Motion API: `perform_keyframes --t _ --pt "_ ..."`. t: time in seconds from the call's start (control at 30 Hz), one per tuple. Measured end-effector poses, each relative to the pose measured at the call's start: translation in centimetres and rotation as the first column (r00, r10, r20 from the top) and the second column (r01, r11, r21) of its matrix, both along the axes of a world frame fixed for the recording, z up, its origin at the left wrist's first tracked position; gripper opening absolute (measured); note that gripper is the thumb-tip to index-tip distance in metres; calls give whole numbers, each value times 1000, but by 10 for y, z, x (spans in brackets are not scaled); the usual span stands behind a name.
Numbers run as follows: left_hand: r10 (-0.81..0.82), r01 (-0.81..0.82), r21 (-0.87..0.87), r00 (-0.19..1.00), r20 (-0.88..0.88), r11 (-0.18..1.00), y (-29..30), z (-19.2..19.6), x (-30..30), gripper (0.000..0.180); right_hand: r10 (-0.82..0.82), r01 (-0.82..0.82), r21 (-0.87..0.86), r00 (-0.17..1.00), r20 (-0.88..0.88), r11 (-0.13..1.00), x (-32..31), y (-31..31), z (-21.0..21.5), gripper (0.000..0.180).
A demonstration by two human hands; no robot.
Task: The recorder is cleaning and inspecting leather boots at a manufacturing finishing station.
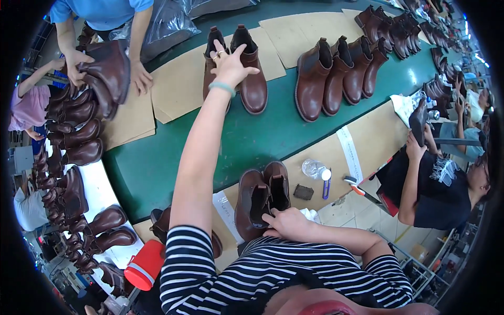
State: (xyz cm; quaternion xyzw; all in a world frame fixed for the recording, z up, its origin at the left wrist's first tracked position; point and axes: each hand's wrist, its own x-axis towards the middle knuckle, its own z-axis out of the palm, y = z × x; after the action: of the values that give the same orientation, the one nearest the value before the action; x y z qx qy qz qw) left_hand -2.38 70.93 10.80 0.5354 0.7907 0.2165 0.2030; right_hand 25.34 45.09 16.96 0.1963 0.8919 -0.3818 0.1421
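Observation:
My left hand (231, 68), with a ring and a pale green bangle, stretches far across the green table with its fingers spread. It is over the tops of a pair of brown ankle boots: the left boot (210, 86), partly hidden by my hand and forearm, and the right boot (253, 92). Close to my body, my right hand (289, 224) has its fingers curled at the edge of a brown boot (249, 207). A second brown boot (278, 181) stands against it. Both of these boots are upright with their openings showing.
Several brown boots (312, 79) stand right on the green table (142, 178). Cardboard sheets (296, 37) line its far side. Near my right arm lie a clear bottle (315, 169), dark block (303, 192) and purple cutter (326, 189). A co-worker's hands (76, 65) hold boots at far left.

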Motion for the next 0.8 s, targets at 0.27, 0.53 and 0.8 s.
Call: perform_keyframes --t 0.27,0.53,0.8 --pt "-229 286 238 943 -241 928 13 -12 -52 33 -175 181 48 978 -115 982 -13 21 -6 38" --pt "-93 104 616 994 -50 781 -89 90 -83 34 -215 231 266 972 -91 936 -40 126 34 34" --pt "148 106 535 900 -409 838 -207 193 -88 33 -275 340 406 938 -211 848 -79 217 -4 39"
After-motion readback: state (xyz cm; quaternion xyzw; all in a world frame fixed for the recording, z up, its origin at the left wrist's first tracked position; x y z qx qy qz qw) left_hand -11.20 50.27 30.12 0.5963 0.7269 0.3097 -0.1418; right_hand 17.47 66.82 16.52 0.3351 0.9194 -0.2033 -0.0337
